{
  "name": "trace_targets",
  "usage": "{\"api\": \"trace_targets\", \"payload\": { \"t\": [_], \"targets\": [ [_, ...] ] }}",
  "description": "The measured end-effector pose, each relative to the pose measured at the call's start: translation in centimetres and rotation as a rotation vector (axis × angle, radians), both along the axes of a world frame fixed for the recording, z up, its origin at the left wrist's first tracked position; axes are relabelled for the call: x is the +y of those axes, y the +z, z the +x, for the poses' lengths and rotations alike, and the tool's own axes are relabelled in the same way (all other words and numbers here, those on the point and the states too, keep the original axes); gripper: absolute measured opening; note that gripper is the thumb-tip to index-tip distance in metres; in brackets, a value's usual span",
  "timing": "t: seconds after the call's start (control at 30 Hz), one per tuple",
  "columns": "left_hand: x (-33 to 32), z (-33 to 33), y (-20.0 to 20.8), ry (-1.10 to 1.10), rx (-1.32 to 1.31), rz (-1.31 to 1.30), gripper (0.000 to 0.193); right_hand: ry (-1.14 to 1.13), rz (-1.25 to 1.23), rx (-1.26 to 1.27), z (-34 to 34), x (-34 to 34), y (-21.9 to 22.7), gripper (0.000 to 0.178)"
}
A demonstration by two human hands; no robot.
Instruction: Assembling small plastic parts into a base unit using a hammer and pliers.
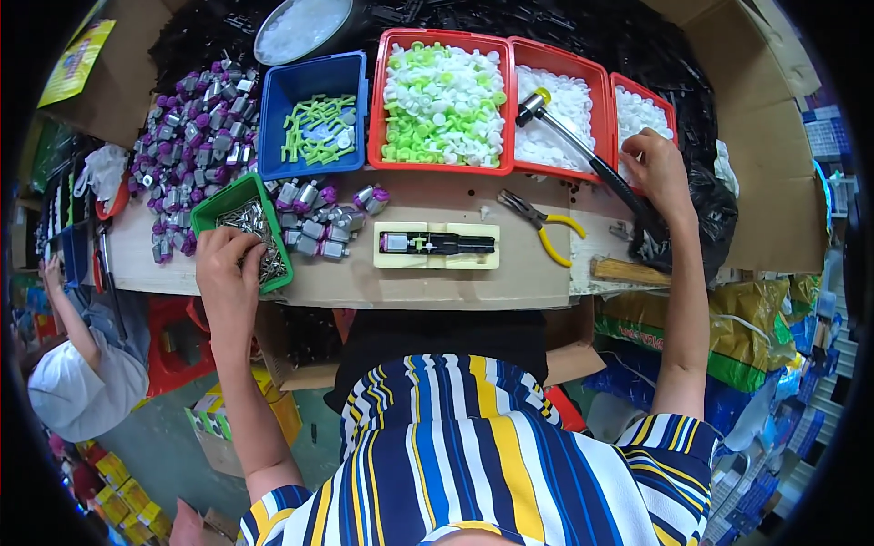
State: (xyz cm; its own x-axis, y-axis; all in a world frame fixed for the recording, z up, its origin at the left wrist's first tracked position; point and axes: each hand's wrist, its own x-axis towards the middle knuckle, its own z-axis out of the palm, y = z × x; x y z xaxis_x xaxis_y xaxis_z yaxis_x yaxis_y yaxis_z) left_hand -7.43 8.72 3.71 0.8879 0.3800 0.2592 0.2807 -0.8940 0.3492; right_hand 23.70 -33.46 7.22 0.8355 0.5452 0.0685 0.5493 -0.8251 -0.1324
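Note:
My left hand (pixel 228 266) reaches over the near edge of a small green bin (pixel 199 216) of thin metal pins (pixel 244 218). Its fingers are curled together at the pins; what they pinch is hidden. At the rightmost red bin (pixel 670 111), my right hand (pixel 661 171) hovers by the small white plastic parts (pixel 639 113). Thumb and fingertips meet there, and anything between them is too small to make out. Between my hands, a cream holder (pixel 437 261) lies on the bench. In it sits a black housing (pixel 469 245) with a silver-and-purple motor (pixel 393 242) and a light-green piece at its left part.
Loose motors (pixel 196 127) pile up at left. A blue bin (pixel 314 71) holds green parts; red bins hold green and white pieces. A hammer (pixel 583 146) leans across the red bins. Yellow-handled pliers (pixel 546 227) and a wooden piece (pixel 628 271) lie right. Another person (pixel 86 373) sits far left.

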Motion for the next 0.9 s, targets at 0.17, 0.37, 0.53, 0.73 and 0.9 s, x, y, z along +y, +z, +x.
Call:
{"api": "trace_targets", "payload": {
  "t": [0.17,0.37,0.53,0.73,0.9],
  "targets": [
    [0.7,0.1,-0.2,-0.002,-0.069,-0.098,0.006,-0.002,0.000,0.002,0.0,0.5,0.0,0.010],
    [0.4,0.2,-0.3,-0.013,-0.073,-0.077,0.010,-0.014,0.026,0.008,0.4,0.2,-0.7,0.011],
    [0.8,0.3,-0.2,-0.046,-0.023,-0.067,0.008,-0.031,0.204,0.056,0.8,-0.9,-0.6,0.010],
    [0.5,0.1,0.1,-0.014,-0.101,-0.111,0.006,-0.105,0.676,0.277,0.3,-2.2,0.2,0.010],
    [-0.7,0.0,1.3,0.016,-0.236,-0.108,0.006,-0.080,0.991,0.494,-3.4,0.1,1.9,0.007]
  ]
}}
